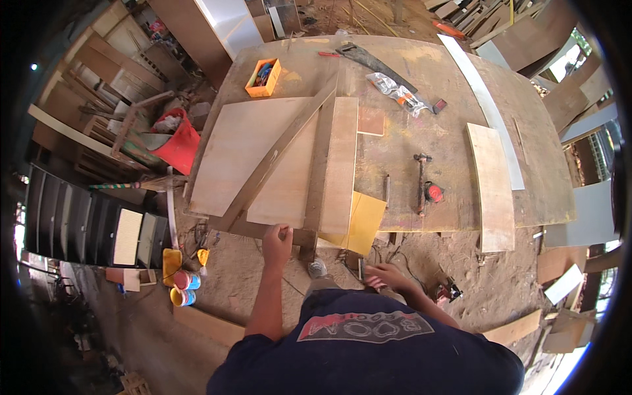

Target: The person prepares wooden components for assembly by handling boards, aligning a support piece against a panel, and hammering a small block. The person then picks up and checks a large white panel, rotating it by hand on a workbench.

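Just beyond left fingers (284, 230) (curled): plywood panel (243, 151)

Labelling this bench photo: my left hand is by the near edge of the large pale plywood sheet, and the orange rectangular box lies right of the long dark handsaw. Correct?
Not quite: the head view shows the orange rectangular box left of the long dark handsaw. Your left hand is by the large pale plywood sheet's near edge.
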